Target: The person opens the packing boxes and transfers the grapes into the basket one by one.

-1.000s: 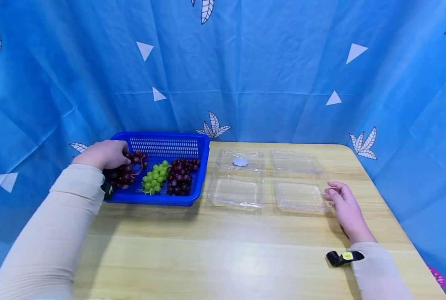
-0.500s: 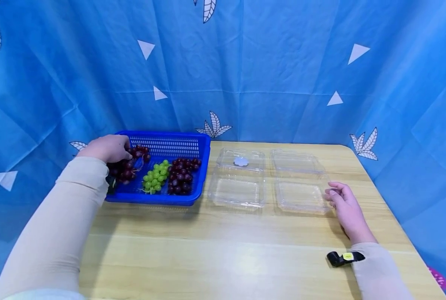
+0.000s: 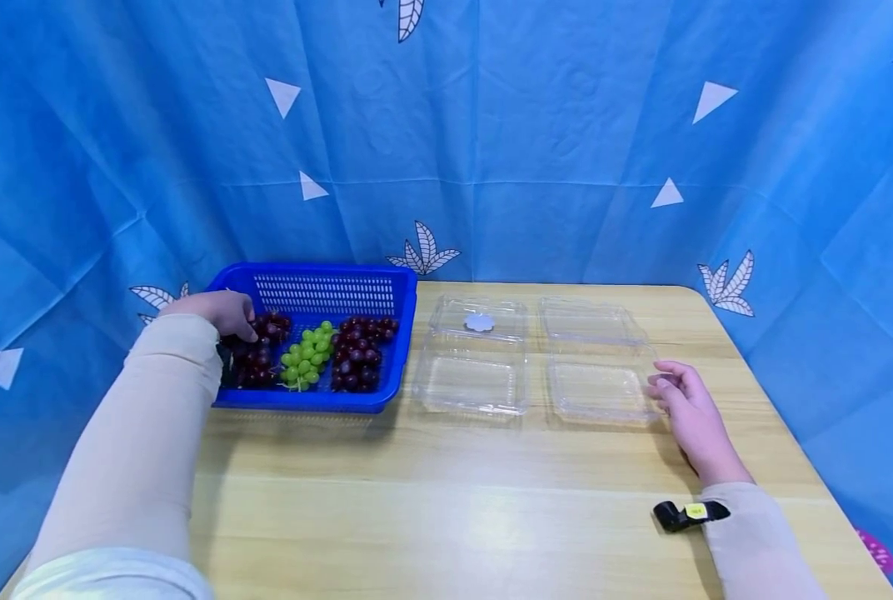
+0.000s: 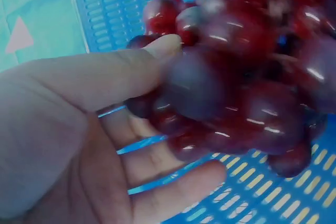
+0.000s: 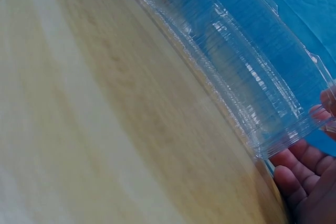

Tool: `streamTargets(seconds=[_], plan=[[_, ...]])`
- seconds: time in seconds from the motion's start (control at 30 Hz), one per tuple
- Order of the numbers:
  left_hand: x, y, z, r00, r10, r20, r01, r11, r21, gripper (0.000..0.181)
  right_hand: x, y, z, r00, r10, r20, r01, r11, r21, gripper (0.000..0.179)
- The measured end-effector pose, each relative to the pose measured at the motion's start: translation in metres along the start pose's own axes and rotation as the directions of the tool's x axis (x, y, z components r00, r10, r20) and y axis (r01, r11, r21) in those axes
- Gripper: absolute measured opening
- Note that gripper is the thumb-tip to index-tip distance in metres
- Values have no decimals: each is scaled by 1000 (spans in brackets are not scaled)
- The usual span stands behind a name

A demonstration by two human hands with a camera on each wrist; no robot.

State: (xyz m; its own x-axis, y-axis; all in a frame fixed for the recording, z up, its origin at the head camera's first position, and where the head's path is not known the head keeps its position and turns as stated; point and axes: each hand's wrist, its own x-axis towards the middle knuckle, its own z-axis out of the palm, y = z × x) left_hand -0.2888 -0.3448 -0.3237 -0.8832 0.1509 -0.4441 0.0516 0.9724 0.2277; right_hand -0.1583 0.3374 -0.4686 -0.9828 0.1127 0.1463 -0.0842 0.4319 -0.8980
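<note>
In the blue basket [image 3: 311, 400] at the left, my left hand [image 3: 217, 310] grips a bunch of dark red grapes [image 3: 259, 354]. The left wrist view shows my thumb pressed on the red grapes [image 4: 220, 98] and the other fingers spread beneath them, over the slotted basket floor. Beside that bunch lie green grapes [image 3: 306, 358], then a second dark bunch [image 3: 358, 354]. At the right my right hand [image 3: 690, 412] pinches the side rim of an open clear plastic clamshell box [image 3: 600, 392], with fingers under the rim in the right wrist view [image 5: 304, 169].
A second open clamshell box [image 3: 471, 383] lies between the basket and the first one, a pale scalloped label [image 3: 480, 322] on its lid. The wooden table [image 3: 446, 500] meets a blue patterned curtain [image 3: 491, 150] at the back and sides.
My left hand rose a little with the red grapes, then came down lower within the basket. The right hand has stayed at the clamshell box's rim.
</note>
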Motion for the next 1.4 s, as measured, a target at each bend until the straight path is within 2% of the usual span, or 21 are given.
streamTargets(seconds=[0.17,0.3,0.47,0.57,0.7,0.83,1.03,1.23,1.4], plan=[[2,-4,5,999,34,24,-32,996,-87,20,1,-1,-1,1000,3,-9,-3,1000,-6,45],[3,-3,8,999,41,11,-40,995,-96,25,1,1,-1,1000,10,6,-10,1000,-6,44],[-1,0,5,996,55,-74,-57,998,-27,42,0,1,0,1000,9,9,-9,1000,1,45],[-4,7,0,992,49,-116,-53,998,-31,42,0,1,-1,1000,10,10,-10,1000,2,45],[-12,21,-7,985,31,-170,-36,999,-30,43,-2,1,-2,1000,11,10,-12,1000,5,47],[-22,41,-13,976,21,-216,-23,1000,-5,55,-3,0,-3,1000,-1,4,1,1000,23,50],[-30,76,-17,965,96,-244,-82,995,64,59,-7,-1,-8,1000,21,-2,-21,999,47,52],[-39,105,-7,953,113,-280,-88,991,102,66,-6,1,-10,999,31,-22,-30,999,42,52],[-50,120,9,930,112,-351,-62,986,152,76,-4,0,-6,999,28,-32,-26,998,58,52]])
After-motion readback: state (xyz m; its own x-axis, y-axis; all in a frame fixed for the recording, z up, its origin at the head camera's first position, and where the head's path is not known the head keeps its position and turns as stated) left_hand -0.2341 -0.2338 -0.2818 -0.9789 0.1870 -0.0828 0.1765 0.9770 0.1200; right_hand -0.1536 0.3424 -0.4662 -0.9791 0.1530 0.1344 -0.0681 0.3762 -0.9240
